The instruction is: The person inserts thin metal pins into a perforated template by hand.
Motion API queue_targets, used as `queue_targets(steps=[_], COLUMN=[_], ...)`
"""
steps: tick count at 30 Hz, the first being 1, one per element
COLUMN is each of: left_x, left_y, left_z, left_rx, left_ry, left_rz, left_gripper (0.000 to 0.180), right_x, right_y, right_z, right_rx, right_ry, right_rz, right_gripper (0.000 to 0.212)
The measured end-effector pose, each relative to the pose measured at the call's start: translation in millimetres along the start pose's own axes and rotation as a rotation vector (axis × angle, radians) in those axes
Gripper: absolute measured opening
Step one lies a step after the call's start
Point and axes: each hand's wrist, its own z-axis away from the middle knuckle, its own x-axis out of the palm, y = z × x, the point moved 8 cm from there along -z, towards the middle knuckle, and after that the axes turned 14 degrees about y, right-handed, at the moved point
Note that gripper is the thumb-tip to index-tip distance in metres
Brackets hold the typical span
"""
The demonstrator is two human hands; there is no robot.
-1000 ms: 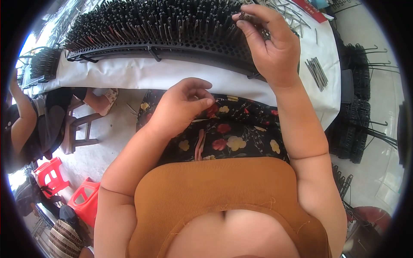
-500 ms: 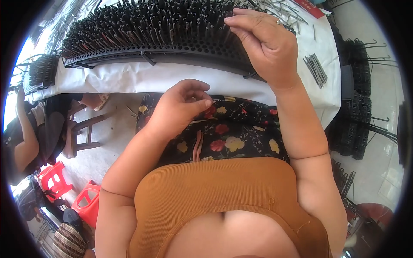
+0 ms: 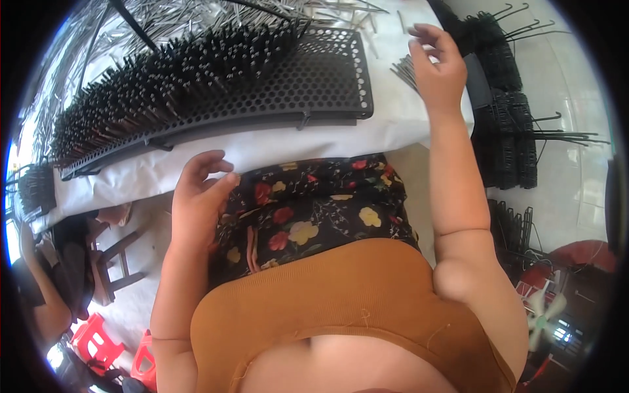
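Note:
A long black perforated rack lies on a white-covered table, packed with upright thin dark rods except at its right end, where bare holes show. Past that end, my right hand is raised with fingers loosely curled and apart, nothing visible in it. Beside its wrist lies a small bundle of thin grey rods, partly behind the hand. My left hand hovers in front of the table's near edge, over my lap, thumb and fingers apart and holding nothing.
Many loose silvery rods are strewn behind the rack. Black racks with hooked wires stand on the right. At left a person's arm, a wooden stool and red plastic stools show. A fan is at lower right.
My view has shifted right, so the rack's right end now shows. My right hand has moved from over the rods to beside the bundle; my left hand's fingers have spread slightly.

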Motion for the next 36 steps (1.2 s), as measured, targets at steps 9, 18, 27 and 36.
queue_targets(steps=[9, 18, 27, 36], left_x=[28.1, 33.7, 34.4, 46.8], left_y=[-2.9, -1.7, -19.8, -17.0], left_z=[1.5, 6.0, 4.9, 8.6], left_rx=[-0.014, 0.100, -0.124, -0.133], left_ry=[-0.091, -0.028, -0.108, -0.153], left_rz=[-0.083, -0.222, -0.145, -0.074], left_gripper=[0.046, 0.060, 0.030, 0.029], right_x=[4.2, -3.5, -18.1, -13.5], right_y=[108.8, 50.6, 30.7, 96.9], right_z=[82.8, 122.3, 98.4, 42.3], right_rx=[-0.021, -0.590, -0.490, 0.479], right_ry=[-0.498, -0.568, -0.407, 0.183], right_rz=[0.765, 0.305, 0.053, -0.341], right_gripper=[0.081, 0.069, 0.020, 0.014])
